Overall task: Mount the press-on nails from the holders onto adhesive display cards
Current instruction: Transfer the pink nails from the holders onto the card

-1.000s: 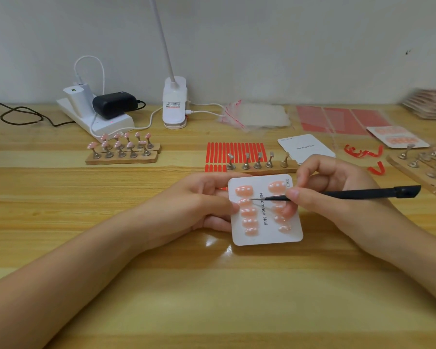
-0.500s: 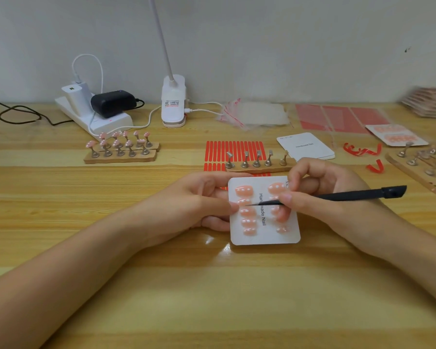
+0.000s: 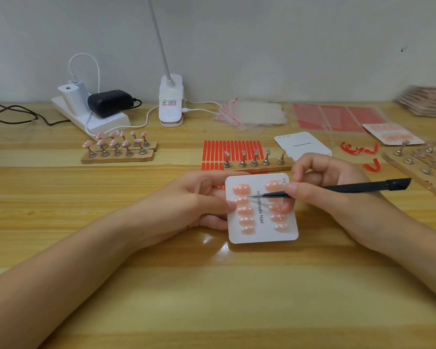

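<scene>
Left hand point(image 3: 199, 197) grips the left edge of a white display card point(image 3: 262, 233) lying on the wooden table point(image 3: 212, 285), thumb on top of the card's edge and fingers curled beneath. Right hand point(image 3: 320, 187) pinches black tweezers point(image 3: 337, 188) between thumb and fingers, the tip pointing left and touching the 2nd nail in the card's left column. On the card sit 10 pink press-on nails point(image 3: 246, 211) with white dots, in 2 columns of 5, either side of the printed words "Handmade Nail"

Just beyond the card stands a wooden holder strip point(image 3: 259, 165) with 5 bare metal stands, resting on a sheet of red adhesive strips point(image 3: 233, 148). To the far left, a second wooden holder point(image 3: 117, 156) carries pink nails on its stands. To the right of the bare strip lies a blank white card point(image 3: 302, 144), partly hidden by the right hand. Curled red backing scraps point(image 3: 359, 149) lie right of it, with more stands on a board point(image 3: 423, 170) at the right edge. At the far side are a white power strip point(image 3: 106, 122) with chargers, a clip lamp base point(image 3: 170, 102), clear bags point(image 3: 252, 114) and red sheets point(image 3: 337, 117)
</scene>
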